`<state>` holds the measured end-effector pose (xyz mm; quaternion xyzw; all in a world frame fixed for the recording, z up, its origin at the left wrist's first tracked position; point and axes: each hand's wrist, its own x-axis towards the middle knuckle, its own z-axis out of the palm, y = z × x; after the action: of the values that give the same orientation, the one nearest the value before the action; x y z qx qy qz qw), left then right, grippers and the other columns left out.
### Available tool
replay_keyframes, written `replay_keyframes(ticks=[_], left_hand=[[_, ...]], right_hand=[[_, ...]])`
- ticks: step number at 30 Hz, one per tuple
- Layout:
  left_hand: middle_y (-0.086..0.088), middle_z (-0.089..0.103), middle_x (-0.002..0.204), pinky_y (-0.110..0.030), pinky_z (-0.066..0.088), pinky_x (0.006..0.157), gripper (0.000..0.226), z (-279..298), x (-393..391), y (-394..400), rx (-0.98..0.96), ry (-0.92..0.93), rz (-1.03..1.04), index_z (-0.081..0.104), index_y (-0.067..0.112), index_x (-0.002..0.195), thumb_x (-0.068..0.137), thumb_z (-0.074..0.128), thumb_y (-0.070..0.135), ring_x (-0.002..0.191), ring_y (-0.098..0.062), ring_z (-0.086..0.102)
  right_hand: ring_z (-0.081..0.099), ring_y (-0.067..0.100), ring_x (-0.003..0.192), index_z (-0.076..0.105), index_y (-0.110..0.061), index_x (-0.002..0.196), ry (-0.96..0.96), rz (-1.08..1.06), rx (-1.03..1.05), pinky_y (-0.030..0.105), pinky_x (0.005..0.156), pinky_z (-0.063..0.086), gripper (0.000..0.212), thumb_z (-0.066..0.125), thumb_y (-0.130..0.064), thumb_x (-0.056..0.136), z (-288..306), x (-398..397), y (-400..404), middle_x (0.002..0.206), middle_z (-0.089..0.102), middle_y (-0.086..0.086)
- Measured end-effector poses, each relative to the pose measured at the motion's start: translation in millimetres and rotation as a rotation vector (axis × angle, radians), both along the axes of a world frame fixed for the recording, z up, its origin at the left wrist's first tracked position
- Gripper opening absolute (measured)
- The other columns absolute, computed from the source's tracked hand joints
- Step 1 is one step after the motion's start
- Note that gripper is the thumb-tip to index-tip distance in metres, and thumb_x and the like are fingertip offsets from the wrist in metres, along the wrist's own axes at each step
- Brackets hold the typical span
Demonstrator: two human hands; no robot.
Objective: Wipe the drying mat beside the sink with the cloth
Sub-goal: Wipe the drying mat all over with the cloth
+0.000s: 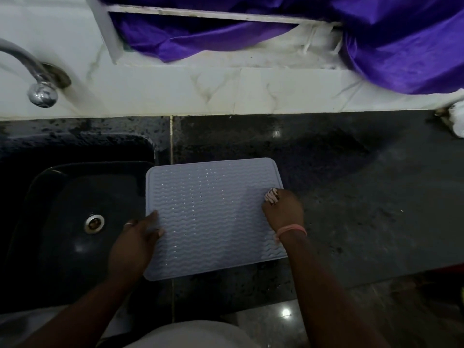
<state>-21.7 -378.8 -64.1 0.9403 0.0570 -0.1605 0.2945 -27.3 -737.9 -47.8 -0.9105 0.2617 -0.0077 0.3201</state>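
Two bare forearms enter from the lower edge; no sleeves cover either one as far as the frame shows.

Left hand (136, 241): a thin, pale metallic ring (128, 224) sits on one finger. Which finger cannot be told. A short, pale nail shows on the thumb.

Right hand (283, 212): a pink band (292, 229) encircles the wrist. It appears as two or three thin strands lying side by side, with a small end projecting at the inner side of the wrist.

Torso: a light, off-white garment (198, 334) fills the bottom centre. It shows as a smooth rounded shape; no seams, buttons or print can be made out in the dim light.
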Motion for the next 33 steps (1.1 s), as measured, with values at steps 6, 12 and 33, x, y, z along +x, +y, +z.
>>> replay_keyframes(ticks=[6,12,33], left_hand=[[-0.009,0.05,0.141,-0.044,0.049,0.097,0.053,6,4,2,0.029,-0.008,-0.018,0.05,0.037,0.143,0.093,0.063,0.045,0.12,-0.029,0.059],[-0.008,0.053,0.134,-0.042,0.049,0.097,0.054,4,5,8,0.004,0.001,-0.048,0.049,0.039,0.142,0.091,0.064,0.049,0.116,-0.028,0.061],[-0.003,0.057,0.124,-0.043,0.05,0.089,0.059,-6,10,12,-0.304,0.009,0.053,0.039,0.032,0.134,0.085,0.073,0.036,0.109,-0.024,0.06]], right_hand=[[0.052,0.018,0.069,0.063,-0.006,0.078,0.017,-0.042,-0.077,0.022,0.064,0.037,0.015,0.067,-0.019,0.085,2,13,10,0.075,0.058,0.004],[0.056,0.017,0.068,0.056,-0.012,0.077,-0.025,-0.082,-0.003,0.023,0.061,0.039,0.018,0.068,-0.023,0.084,0,12,41,0.076,0.06,0.001],[0.057,0.017,0.071,0.056,-0.014,0.073,-0.055,0.258,0.02,0.026,0.061,0.042,0.017,0.068,-0.023,0.082,0,22,168,0.078,0.06,0.004]])
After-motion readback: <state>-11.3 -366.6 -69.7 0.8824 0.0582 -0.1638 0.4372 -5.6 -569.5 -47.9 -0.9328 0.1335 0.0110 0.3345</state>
